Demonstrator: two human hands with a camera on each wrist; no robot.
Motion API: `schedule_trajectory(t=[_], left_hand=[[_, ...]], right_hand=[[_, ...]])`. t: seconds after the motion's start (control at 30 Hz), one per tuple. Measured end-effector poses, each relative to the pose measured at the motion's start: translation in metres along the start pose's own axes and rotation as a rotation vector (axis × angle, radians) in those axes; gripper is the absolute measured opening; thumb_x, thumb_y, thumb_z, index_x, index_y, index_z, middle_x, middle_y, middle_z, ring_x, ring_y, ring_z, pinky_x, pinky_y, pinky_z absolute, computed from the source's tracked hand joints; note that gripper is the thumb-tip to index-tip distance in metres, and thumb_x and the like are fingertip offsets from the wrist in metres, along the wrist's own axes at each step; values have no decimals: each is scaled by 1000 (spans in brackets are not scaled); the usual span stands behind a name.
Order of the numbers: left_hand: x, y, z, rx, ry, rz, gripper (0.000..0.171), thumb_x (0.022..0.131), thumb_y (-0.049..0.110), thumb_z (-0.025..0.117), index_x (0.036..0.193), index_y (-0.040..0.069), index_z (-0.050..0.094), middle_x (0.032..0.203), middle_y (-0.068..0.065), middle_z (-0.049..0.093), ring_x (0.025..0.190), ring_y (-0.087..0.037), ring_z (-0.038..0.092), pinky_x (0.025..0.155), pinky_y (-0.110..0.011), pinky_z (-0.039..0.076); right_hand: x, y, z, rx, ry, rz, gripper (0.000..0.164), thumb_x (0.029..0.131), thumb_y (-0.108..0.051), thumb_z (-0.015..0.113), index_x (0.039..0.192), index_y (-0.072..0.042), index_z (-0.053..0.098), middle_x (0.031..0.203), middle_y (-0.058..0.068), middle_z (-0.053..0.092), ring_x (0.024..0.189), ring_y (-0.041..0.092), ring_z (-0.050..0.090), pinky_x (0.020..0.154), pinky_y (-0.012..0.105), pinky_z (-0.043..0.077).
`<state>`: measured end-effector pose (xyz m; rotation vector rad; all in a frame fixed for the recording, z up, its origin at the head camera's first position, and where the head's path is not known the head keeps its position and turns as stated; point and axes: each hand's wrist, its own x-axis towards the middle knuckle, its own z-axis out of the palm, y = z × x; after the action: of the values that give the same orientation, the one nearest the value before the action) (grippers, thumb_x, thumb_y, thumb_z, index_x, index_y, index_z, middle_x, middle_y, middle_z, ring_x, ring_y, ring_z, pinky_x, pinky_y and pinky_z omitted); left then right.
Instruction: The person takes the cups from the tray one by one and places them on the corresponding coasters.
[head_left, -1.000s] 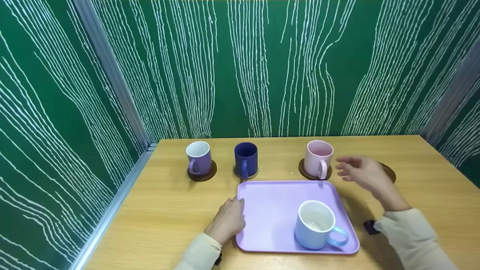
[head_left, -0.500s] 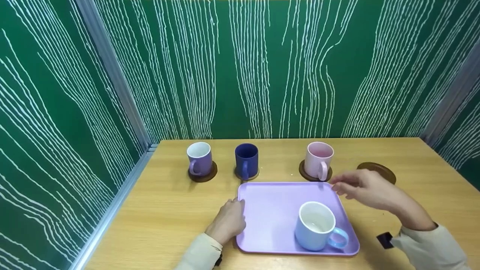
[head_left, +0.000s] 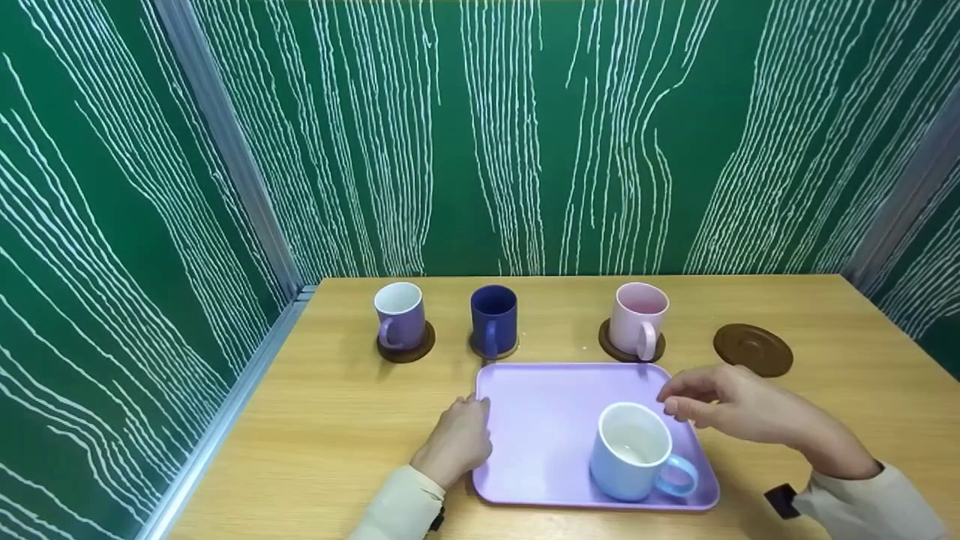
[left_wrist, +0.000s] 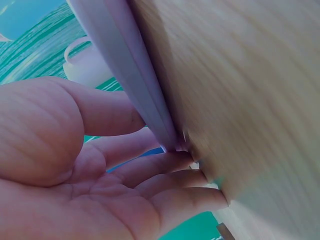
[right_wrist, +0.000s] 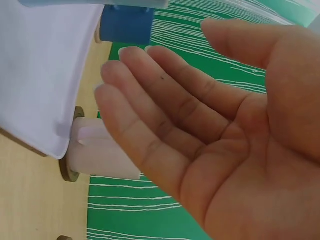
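In the head view, a lilac tray (head_left: 536,435) lies on the table with a light blue mug (head_left: 619,469) upright on its front right part, handle to the right. My left hand (head_left: 454,441) holds the tray's left edge. The left wrist view shows its thumb (left_wrist: 107,112) against the rim and the other fingers at the rim's outer side, near the wood. Above the tray's right edge hovers my right hand (head_left: 739,403), fingers loosely bent. The right wrist view shows nothing in its palm (right_wrist: 235,165).
Behind the tray stand a purple mug (head_left: 405,330), a dark blue mug (head_left: 501,326) and a pink mug (head_left: 628,330), each on a round coaster. A bare brown coaster (head_left: 753,349) lies farther right. A green wall (head_left: 592,135) with white lines rises behind the table.
My right hand has moved from beside the pink mug toward me, down to the tray's right edge, uncovering the bare coaster. The left hand, tray and mugs have stayed put.
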<state>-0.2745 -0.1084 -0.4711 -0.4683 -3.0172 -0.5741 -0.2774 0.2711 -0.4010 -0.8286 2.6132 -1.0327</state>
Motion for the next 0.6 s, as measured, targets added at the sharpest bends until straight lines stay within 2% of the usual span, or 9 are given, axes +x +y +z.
schedule_trajectory(t=[0.13, 0.33, 0.6], left_hand=[[-1, 0, 0, -14, -1, -5, 45, 87, -3, 67, 131, -11, 62, 120, -28, 67, 110, -43, 65, 97, -50, 55], [-1, 1, 0, -16, -6, -7, 49, 86, -3, 67, 134, -11, 61, 121, -29, 67, 112, -43, 65, 98, -50, 55], [0, 0, 0, -30, -11, -16, 47, 87, -3, 67, 133, -11, 61, 117, -28, 67, 110, -41, 65, 97, -50, 55]], right_hand=[[-1, 5, 7, 35, -31, -27, 18, 105, -26, 63, 113, -14, 73, 96, 3, 73, 84, 10, 70, 72, 28, 61], [-3, 8, 12, 37, -70, -22, 20, 105, -28, 63, 114, -13, 72, 95, 2, 72, 80, 13, 68, 69, 26, 59], [-8, 10, 14, 36, -104, -41, 18, 105, -27, 62, 108, -13, 72, 90, -3, 71, 80, 8, 65, 67, 26, 57]])
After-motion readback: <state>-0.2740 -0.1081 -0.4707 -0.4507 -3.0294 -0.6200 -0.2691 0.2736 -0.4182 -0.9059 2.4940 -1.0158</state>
